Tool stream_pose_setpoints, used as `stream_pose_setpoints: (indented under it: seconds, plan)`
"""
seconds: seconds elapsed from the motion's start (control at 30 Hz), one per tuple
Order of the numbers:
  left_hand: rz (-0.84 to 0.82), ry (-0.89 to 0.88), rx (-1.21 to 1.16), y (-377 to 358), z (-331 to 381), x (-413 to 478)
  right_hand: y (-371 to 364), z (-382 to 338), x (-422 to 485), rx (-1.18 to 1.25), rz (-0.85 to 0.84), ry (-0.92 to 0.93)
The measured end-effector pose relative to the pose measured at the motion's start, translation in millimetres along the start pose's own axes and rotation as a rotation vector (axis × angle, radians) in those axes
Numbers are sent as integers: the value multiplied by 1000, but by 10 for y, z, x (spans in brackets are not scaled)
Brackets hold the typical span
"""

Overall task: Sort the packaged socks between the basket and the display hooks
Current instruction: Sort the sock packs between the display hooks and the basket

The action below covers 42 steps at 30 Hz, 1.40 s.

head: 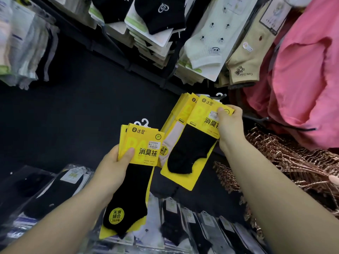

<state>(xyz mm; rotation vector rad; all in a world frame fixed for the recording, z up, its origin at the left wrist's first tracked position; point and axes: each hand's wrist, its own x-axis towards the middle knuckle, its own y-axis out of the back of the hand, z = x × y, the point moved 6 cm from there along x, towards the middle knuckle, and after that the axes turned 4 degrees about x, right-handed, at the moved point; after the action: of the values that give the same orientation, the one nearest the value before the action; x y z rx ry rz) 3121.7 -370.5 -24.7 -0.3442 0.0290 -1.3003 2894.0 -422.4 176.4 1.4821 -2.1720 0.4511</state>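
My left hand [115, 162] grips a small stack of yellow-carded black sock packs [141, 149] with white plastic hangers at the top. My right hand [229, 123] grips the front pack of a second bunch of yellow sock packs [190, 143], thumb on its price sticker. That bunch hangs at a display hook [219, 96] on the dark wall panel; a pale sock pack [172, 138] shows behind the front black one. No basket is in view.
More packaged socks hang above: black ones [157, 13], white patterned ones [207, 44], beige ones [245, 65]. Clear-wrapped dark sock packs [183, 226] fill the row below. A pink garment [302, 85] and a pile of copper hangers [286, 162] sit on the right.
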Motion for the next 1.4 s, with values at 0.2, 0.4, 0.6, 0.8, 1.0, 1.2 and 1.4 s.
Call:
stream_pose_setpoints:
  seconds: [0.2, 0.4, 0.6, 0.8, 1.0, 1.2, 1.4]
  plan:
    - [-12, -1, -15, -9, 32, 8, -184, 103, 112, -81, -61, -96]
    - [-62, 4, -51, -38, 49, -17, -72, 128, 87, -221, 62, -46]
    - [-94, -15, -71, -119, 107, -71, -328, 89, -585, -428, -259, 67]
    - [-173, -21, -113, -196, 127, -109, -517, 189, -1021, -278, -530, -33]
    - [-76, -55, -41, -84, 143, -54, -107, 150, -637, -99, -275, -47]
    - [-9, -95, 86, -51, 175, -66, 78, -120, -117, -87, -27, 38]
    - [-35, -96, 104, -107, 211, -102, -221, -13, 119, -233, -77, -1]
